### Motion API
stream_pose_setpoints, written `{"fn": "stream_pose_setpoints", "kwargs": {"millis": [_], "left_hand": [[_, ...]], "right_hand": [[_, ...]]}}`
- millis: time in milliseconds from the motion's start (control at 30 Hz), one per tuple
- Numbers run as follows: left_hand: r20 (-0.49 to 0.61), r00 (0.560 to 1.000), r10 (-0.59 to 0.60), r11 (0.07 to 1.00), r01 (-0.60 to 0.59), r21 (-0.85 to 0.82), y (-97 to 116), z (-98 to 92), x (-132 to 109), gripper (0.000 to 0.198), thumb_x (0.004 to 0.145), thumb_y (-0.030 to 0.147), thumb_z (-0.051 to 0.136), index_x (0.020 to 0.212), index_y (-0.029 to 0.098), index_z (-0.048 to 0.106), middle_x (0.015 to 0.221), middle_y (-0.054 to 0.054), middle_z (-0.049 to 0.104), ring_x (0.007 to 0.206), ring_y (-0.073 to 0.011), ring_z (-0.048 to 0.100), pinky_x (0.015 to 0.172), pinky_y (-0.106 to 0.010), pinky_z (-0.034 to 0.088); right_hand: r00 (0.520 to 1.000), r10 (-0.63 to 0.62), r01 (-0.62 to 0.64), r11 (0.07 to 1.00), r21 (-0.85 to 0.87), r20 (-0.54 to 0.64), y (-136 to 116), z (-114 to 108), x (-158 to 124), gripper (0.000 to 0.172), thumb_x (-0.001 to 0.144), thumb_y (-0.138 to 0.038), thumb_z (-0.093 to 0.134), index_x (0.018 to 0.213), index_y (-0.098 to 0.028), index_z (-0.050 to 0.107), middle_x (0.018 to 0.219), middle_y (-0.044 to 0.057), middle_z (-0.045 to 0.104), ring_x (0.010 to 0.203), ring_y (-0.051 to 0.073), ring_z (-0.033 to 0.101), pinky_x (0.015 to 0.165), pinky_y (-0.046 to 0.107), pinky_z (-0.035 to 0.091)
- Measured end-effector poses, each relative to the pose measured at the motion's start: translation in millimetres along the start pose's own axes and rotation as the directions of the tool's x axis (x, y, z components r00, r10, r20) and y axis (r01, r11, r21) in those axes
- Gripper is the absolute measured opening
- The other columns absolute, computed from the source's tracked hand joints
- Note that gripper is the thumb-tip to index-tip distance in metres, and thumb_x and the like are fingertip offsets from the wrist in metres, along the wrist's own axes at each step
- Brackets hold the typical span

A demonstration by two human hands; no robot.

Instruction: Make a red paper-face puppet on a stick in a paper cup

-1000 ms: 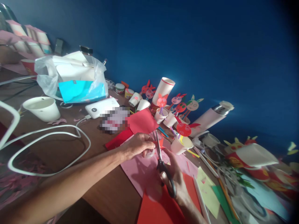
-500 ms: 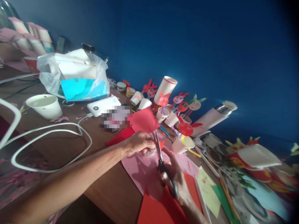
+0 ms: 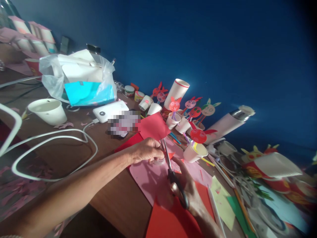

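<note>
My left hand (image 3: 148,151) is closed in a pinch on a piece of red paper (image 3: 153,127), whose broad part stands up beyond my knuckles. In my right hand (image 3: 189,188) is a pair of scissors (image 3: 169,165) with black handles. Its blades are slightly apart, pointing away from me, with their tips at the lower edge of the red paper. A small red corner of paper (image 3: 171,155) shows just beside the blades. Under both hands lies a pink sheet (image 3: 143,178), and a larger red sheet (image 3: 165,218) is nearer to me.
Paper cups with animal-face figures (image 3: 195,152) stand behind my hands, beside a tall cup stack (image 3: 179,87) and a flask (image 3: 232,122). To the left are a power bank (image 3: 111,110), its white cable (image 3: 56,132), a cup (image 3: 47,112) and a plastic bag (image 3: 52,76). Paper scraps lie around.
The view has shifted very slightly. Both hands keep nearly the same place, with the scissors still at the red paper's lower edge.
</note>
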State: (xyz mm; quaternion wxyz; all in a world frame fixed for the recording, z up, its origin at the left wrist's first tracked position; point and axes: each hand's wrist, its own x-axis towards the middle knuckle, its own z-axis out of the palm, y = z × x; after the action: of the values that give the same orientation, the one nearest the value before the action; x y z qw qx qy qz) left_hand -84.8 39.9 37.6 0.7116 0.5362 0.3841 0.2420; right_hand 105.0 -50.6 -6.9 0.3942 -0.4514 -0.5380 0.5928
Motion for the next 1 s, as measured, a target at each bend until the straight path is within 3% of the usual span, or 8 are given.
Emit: {"fn": "stream_pose_setpoints", "kwargs": {"millis": [233, 433, 600, 733, 1000], "left_hand": [[0.000, 1.000, -0.001, 0.999, 0.001, 0.033, 1, -1.0, 0, 0.008, 0.059, 0.019, 0.058, 0.058, 0.011, 0.058, 0.048, 0.003, 0.051, 0.042, -0.0067, 0.043, 0.042, -0.020, 0.030], [0.032, 0.999, 0.035, 0.997, -0.033, -0.072, 0, -0.2, -1, 0.015, 0.063, 0.022, 0.062, 0.069, 0.009, 0.062, 0.059, -0.002, 0.060, 0.044, -0.0050, 0.041, 0.046, -0.021, 0.033], [-0.025, 0.997, 0.079, 0.988, -0.082, -0.134, -4, 1.5, 2, 0.016, 0.062, 0.025, 0.065, 0.068, 0.010, 0.061, 0.053, 0.002, 0.054, 0.043, -0.0059, 0.040, 0.046, -0.022, 0.034], [-0.073, 0.993, 0.096, 0.989, -0.103, -0.102, -3, 2.2, 2, 0.012, 0.060, 0.022, 0.061, 0.064, 0.011, 0.060, 0.048, 0.004, 0.051, 0.040, -0.0058, 0.039, 0.043, -0.022, 0.032], [-0.063, 0.996, 0.070, 0.998, -0.071, -0.001, 0, -0.4, 0, 0.009, 0.058, 0.019, 0.059, 0.062, 0.011, 0.059, 0.048, 0.003, 0.054, 0.039, -0.0053, 0.038, 0.041, -0.021, 0.031]], "right_hand": [[1.000, -0.023, 0.022, 0.999, -0.030, -0.011, 3, -2, -2, 0.087, 0.070, -0.050, 0.069, 0.136, -0.023, 0.019, 0.062, -0.006, 0.047, 0.049, 0.008, 0.036, 0.044, 0.019, 0.031], [0.998, 0.001, -0.002, 1.000, -0.008, -0.061, -6, -1, -2, 0.088, 0.067, -0.052, 0.070, 0.135, -0.024, 0.022, 0.063, -0.005, 0.049, 0.049, 0.008, 0.042, 0.044, 0.020, 0.035], [0.994, -0.033, 0.032, 0.999, -0.006, -0.100, -6, 0, -1, 0.083, 0.068, -0.052, 0.070, 0.132, -0.024, 0.025, 0.062, -0.006, 0.049, 0.048, 0.007, 0.041, 0.045, 0.019, 0.036], [0.996, -0.002, 0.003, 1.000, 0.013, -0.088, -6, 1, -2, 0.085, 0.067, -0.051, 0.071, 0.133, -0.024, 0.025, 0.063, -0.006, 0.049, 0.048, 0.007, 0.042, 0.045, 0.019, 0.037], [0.999, -0.045, 0.043, 0.995, 0.090, 0.012, 2, 1, -1, 0.078, 0.071, -0.047, 0.069, 0.133, -0.026, 0.025, 0.063, -0.006, 0.047, 0.046, 0.006, 0.041, 0.042, 0.017, 0.035]]}}
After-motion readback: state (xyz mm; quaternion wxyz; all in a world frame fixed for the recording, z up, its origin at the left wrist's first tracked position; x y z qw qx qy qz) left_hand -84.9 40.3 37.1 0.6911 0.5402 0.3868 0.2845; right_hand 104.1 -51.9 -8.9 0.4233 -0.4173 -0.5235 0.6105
